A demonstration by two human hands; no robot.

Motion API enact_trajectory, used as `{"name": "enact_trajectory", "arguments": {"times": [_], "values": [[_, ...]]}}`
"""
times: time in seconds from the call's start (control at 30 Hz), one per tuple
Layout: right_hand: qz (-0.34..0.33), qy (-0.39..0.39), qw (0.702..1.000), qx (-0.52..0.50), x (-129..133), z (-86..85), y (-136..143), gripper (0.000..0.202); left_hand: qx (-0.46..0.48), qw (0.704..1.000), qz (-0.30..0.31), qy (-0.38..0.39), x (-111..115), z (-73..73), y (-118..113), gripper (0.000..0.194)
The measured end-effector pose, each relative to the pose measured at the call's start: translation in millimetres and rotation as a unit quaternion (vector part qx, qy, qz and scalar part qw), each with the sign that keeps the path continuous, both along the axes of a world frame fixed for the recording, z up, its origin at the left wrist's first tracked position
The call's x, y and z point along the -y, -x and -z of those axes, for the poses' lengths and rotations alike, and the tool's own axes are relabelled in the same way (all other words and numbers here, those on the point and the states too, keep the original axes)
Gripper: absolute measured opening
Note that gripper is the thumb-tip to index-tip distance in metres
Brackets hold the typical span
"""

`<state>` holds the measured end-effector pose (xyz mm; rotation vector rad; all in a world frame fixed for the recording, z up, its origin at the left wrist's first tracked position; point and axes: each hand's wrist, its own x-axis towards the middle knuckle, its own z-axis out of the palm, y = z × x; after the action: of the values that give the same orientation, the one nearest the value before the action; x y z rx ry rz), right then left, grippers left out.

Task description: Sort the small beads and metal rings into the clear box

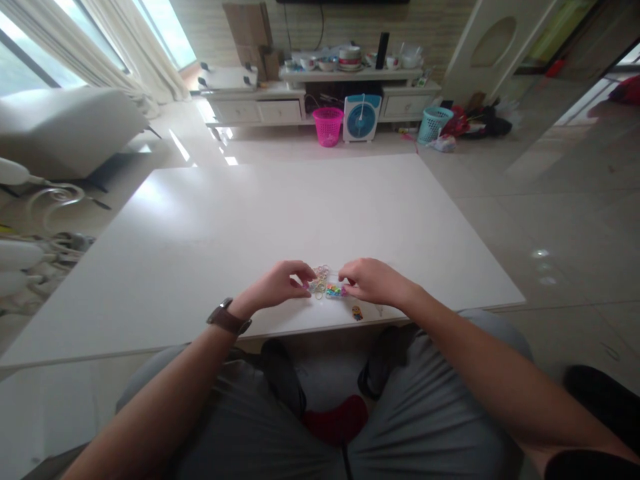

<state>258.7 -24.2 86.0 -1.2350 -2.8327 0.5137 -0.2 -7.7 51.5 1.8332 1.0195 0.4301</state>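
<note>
A small clear plastic box point(335, 274) lies on the white table near its front edge, between my hands. Bright multicoloured beads point(333, 291) fill its lower right part. Pale rubber bands point(320, 275) are heaped at its left, with a few loops over the near side. My left hand point(286, 283) curls thumb and fingers around the left end, beside the bands and a bit of pink. At the right end, my right hand point(373, 280) has thumb and forefinger on the box by the beads. A small yellow-and-blue cartoon figure point(357, 313) lies below my right hand.
A tiny pale piece point(380, 310) lies right of the figure, near the front edge of the white table point(300, 213). Beyond stand a pink basket point(329, 127), a blue-and-white fan point(361, 118) and a white cabinet point(250, 111). My legs are under the table edge.
</note>
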Motion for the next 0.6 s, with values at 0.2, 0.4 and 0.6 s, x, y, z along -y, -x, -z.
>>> {"name": "enact_trajectory", "arguments": {"times": [0.2, 0.4, 0.6], "values": [[-0.067, -0.035, 0.984, -0.162, 9, -3.6, 15, 0.008, 0.194, 0.975, -0.010, 0.109, 14, -18.8, -24, 0.037], [-0.051, -0.063, 0.968, -0.235, 17, -17.6, 13, 0.007, 0.260, 0.957, -0.044, 0.123, 20, -30.1, -31, 0.042], [-0.052, -0.082, 0.969, -0.228, 21, -19.6, 9, 0.009, 0.278, 0.947, -0.043, 0.157, 24, -23.1, -34, 0.045]]}}
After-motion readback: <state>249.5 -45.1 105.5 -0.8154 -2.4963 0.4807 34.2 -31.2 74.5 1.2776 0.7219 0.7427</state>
